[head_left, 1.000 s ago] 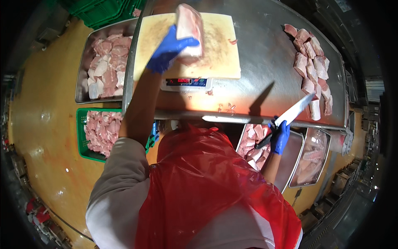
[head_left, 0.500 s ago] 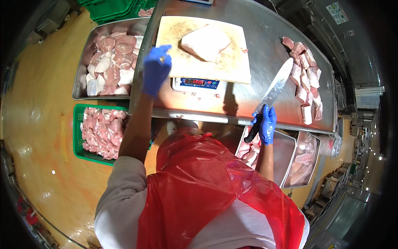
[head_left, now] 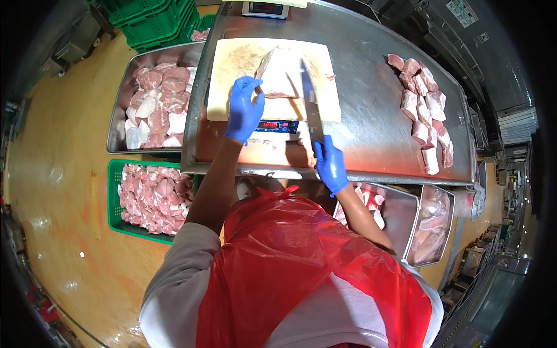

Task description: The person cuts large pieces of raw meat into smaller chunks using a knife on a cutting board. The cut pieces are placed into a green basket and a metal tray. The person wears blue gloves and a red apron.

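Here's the slab of meat [head_left: 281,74], lying on the pale cutting board [head_left: 227,61] in the middle of the table [head_left: 365,110], with the scale [head_left: 272,126] peeking out from under the board's near edge. The right hand [head_left: 331,165] has a firm wrap on the knife [head_left: 311,107], blade pointing to the far side, right alongside the slab's right edge. Is the steel touching the meat? Can't tell from up here! The left hand [head_left: 245,110] is loosely curled and gripping nothing, fingertips just at the slab's near left edge; whether they touch, again, can't say.

So the step in hand, by the look of it, is lining up a cut. What does the next move call for? I'd say the left hand flat and steady on the slab, fingers well back from the edge, then a clean draw of the knife.

Over on the right of the table, a cluster of cut pieces [head_left: 423,104]; off to the left, a loaded metal tray [head_left: 145,60] and, nearer, a green basket [head_left: 114,197] full of meat.
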A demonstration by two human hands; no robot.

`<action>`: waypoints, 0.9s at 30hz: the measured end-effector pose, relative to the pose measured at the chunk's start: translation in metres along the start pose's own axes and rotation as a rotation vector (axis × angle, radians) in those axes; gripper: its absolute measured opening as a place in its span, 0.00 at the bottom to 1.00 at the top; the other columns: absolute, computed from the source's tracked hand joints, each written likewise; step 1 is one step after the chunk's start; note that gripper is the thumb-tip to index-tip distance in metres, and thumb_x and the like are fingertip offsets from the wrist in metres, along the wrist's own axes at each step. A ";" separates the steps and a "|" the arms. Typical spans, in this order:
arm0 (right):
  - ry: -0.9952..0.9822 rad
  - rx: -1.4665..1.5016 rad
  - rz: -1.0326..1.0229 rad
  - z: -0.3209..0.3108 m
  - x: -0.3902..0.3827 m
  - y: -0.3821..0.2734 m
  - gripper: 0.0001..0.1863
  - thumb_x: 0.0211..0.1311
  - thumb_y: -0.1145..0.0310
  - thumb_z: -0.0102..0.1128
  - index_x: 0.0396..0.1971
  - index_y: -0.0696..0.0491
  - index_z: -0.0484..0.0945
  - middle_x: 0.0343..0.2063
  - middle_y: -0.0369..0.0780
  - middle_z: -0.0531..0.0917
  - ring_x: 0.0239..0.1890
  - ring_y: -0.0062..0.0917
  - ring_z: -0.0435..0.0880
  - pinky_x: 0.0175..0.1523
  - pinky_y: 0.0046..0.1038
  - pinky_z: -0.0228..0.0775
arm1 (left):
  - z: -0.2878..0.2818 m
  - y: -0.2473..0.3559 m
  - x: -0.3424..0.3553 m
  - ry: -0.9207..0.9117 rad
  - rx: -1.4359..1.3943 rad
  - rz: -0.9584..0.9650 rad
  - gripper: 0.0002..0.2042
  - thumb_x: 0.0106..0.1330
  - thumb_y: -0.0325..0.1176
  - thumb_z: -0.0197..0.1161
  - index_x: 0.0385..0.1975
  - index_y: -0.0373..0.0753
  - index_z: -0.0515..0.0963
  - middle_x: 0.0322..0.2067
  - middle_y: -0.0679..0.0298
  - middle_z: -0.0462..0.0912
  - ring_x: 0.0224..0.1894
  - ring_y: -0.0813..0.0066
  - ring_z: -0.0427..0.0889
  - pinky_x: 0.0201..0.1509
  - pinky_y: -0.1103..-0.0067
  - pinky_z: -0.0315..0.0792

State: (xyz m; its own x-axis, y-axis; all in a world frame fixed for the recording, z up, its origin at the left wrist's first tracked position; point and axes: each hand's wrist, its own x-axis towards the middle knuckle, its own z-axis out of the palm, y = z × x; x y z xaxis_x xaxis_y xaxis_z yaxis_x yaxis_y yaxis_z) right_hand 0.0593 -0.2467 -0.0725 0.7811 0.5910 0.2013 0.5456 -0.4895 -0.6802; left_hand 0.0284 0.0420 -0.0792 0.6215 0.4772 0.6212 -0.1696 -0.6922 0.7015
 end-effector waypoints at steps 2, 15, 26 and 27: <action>-0.020 -0.070 -0.128 0.014 0.025 -0.011 0.08 0.70 0.73 0.55 0.43 0.59 0.67 0.28 0.56 0.81 0.29 0.56 0.81 0.31 0.46 0.70 | 0.008 0.015 -0.006 0.084 -0.002 -0.038 0.14 0.54 0.22 0.67 0.42 0.36 0.81 0.43 0.56 0.79 0.47 0.57 0.80 0.53 0.69 0.76; -0.386 -0.406 -0.243 -0.008 0.110 -0.026 0.11 0.70 0.69 0.50 0.47 0.55 0.66 0.31 0.57 0.82 0.33 0.57 0.81 0.37 0.52 0.71 | 0.029 0.016 -0.012 0.279 0.189 0.045 0.05 0.54 0.22 0.68 0.29 0.36 0.81 0.33 0.58 0.82 0.37 0.59 0.83 0.42 0.70 0.79; -0.396 -0.754 -0.239 -0.146 0.071 -0.065 0.09 0.68 0.70 0.54 0.44 0.55 0.69 0.26 0.53 0.82 0.28 0.51 0.83 0.32 0.51 0.72 | 0.022 0.003 -0.016 0.246 -0.229 -0.410 0.13 0.63 0.25 0.66 0.45 0.27 0.77 0.36 0.52 0.80 0.33 0.69 0.81 0.40 0.77 0.75; -0.302 -0.665 -0.243 -0.146 0.070 -0.064 0.08 0.69 0.70 0.54 0.43 0.55 0.70 0.26 0.54 0.81 0.28 0.52 0.82 0.32 0.51 0.72 | 0.025 0.020 -0.017 0.196 -0.239 -0.398 0.17 0.63 0.30 0.68 0.47 0.27 0.75 0.37 0.49 0.79 0.36 0.62 0.82 0.42 0.72 0.76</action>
State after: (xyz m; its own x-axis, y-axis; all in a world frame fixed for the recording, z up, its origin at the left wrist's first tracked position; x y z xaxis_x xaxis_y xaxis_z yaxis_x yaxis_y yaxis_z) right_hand 0.1237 -0.2676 0.0880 0.5508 0.8343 0.0245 0.8340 -0.5490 -0.0558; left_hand 0.0340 0.0062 -0.0840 0.5224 0.7876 0.3268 -0.1328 -0.3035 0.9435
